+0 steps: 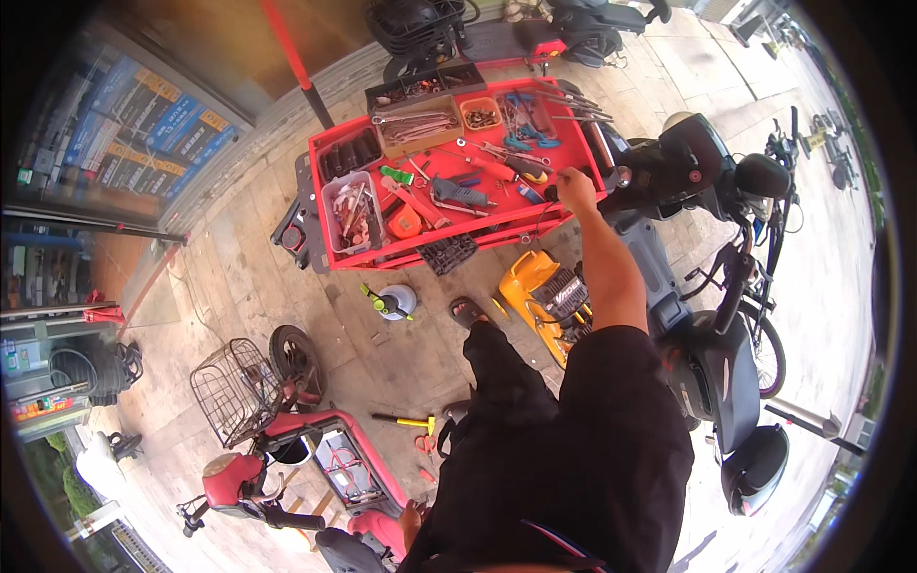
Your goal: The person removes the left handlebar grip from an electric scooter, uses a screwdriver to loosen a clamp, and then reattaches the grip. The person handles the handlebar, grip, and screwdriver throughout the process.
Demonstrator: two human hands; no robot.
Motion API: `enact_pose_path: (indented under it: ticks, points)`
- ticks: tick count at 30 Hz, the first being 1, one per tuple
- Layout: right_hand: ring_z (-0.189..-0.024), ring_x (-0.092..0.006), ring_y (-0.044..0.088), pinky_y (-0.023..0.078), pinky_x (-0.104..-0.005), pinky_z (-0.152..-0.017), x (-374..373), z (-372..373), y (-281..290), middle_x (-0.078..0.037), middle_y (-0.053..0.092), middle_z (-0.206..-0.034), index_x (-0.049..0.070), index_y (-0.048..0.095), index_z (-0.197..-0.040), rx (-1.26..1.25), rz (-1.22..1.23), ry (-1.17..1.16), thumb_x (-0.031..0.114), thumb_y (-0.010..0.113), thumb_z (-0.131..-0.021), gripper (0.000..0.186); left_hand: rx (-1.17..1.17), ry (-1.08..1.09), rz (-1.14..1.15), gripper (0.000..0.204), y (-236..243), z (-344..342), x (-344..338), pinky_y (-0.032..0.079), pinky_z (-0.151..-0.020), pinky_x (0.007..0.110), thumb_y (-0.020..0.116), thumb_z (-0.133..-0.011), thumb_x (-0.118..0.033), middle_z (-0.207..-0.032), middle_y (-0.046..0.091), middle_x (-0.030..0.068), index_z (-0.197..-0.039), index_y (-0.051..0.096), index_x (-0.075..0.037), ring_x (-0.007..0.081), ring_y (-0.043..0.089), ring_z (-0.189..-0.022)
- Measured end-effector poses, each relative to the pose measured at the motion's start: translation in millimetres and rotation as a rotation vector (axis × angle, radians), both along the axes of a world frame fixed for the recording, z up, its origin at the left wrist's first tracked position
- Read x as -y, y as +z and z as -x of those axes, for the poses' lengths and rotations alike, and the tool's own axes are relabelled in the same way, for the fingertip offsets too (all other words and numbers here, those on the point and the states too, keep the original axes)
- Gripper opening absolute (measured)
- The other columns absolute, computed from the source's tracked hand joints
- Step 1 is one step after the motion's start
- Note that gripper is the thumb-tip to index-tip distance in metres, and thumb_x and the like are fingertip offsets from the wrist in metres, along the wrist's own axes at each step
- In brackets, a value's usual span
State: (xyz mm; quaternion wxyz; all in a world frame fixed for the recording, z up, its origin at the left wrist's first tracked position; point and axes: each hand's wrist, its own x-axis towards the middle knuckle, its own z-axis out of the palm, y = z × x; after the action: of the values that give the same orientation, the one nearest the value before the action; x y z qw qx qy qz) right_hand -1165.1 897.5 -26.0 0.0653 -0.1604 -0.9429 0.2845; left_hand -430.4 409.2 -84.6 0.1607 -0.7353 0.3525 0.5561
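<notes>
My right hand (576,191) reaches over the right end of a red tool cart (344,250). Its fingers are closed at a small dark thing that I cannot make out. Just left of it lies a screwdriver (528,169) with a yellow and black handle, beside a blue item (530,194). A grey power tool (460,194) and an orange tape measure (405,224) lie farther left on the cart. Low in the picture, my left hand (411,523) is beside the red seat edge of an opened red scooter (377,449); its fingers are mostly hidden.
A spray bottle (394,302) stands on the tiled floor below the cart. An orange toolbox (530,286) lies near my feet. A yellow-handled hammer (413,421) and red-handled pliers (425,443) lie by the red scooter. A dark electric scooter (659,277) stands close on the right.
</notes>
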Motion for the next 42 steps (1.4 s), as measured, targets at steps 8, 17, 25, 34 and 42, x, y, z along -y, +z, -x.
enact_pose_path:
  ticks: [8, 17, 25, 34, 42]
  points:
    - [-0.09, -0.0345, 0.062, 0.049, -0.0433, -0.078, 18.9, 96.1, -11.5, -0.015, 0.066, -0.093, 0.011, 0.067, -0.096, 0.013, 0.002, 0.004, 0.026, 0.055, -0.083, 0.023, -0.306, -0.449, 0.155, 0.037, 118.4, 206.6, -51.8, 0.049, -0.059, 0.032, 0.056, -0.088, -0.028, -0.095, 0.062, 0.0107, -0.116, 0.052, -0.004, 0.0226, 0.062, -0.077]
    - [-0.089, -0.0368, 0.062, 0.05, -0.0461, -0.077, 34.1, 160.0, -17.5, -0.015, 0.066, -0.094, 0.014, 0.067, -0.095, 0.141, -0.075, -0.037, 0.03, 0.053, -0.082, 0.025, -0.267, -0.319, 0.202, 0.024, 157.0, 268.7, -67.9, 0.046, -0.054, 0.03, 0.056, -0.087, -0.027, -0.082, 0.061, 0.0063, -0.101, 0.055, -0.007, 0.0192, 0.06, -0.068]
    - [-0.094, -0.0351, 0.063, 0.051, -0.0448, -0.081, 54.6, 217.3, -17.1, -0.015, 0.066, -0.101, 0.014, 0.068, -0.098, 0.244, -0.075, -0.223, 0.037, 0.053, -0.084, 0.031, -0.129, -0.466, 0.208, 0.023, 151.6, 241.2, -75.5, 0.046, -0.055, 0.029, 0.055, -0.086, -0.027, -0.08, 0.061, 0.0062, -0.096, 0.056, -0.006, 0.018, 0.061, -0.067]
    - [-0.093, -0.0325, 0.065, 0.053, -0.043, -0.078, 69.7, 245.8, -6.8, -0.015, 0.067, -0.098, 0.008, 0.069, -0.09, 0.316, -0.128, -0.359, 0.037, 0.057, -0.081, 0.033, 0.006, -0.119, 0.098, 0.027, 141.1, 223.9, -65.0, 0.051, -0.062, 0.032, 0.057, -0.087, -0.026, -0.086, 0.063, 0.0093, -0.099, 0.058, -0.002, 0.0217, 0.062, -0.074]
    - [-0.093, -0.0337, 0.065, 0.053, -0.0438, -0.079, 66.2, 245.7, -10.5, -0.016, 0.067, -0.098, 0.007, 0.068, -0.09, 0.315, -0.129, -0.364, 0.032, 0.054, -0.082, 0.03, -0.241, -0.467, 0.256, 0.019, 156.7, 265.5, -63.9, 0.047, -0.054, 0.03, 0.057, -0.085, -0.023, -0.076, 0.059, 0.0054, -0.092, 0.058, -0.006, 0.0177, 0.056, -0.062]
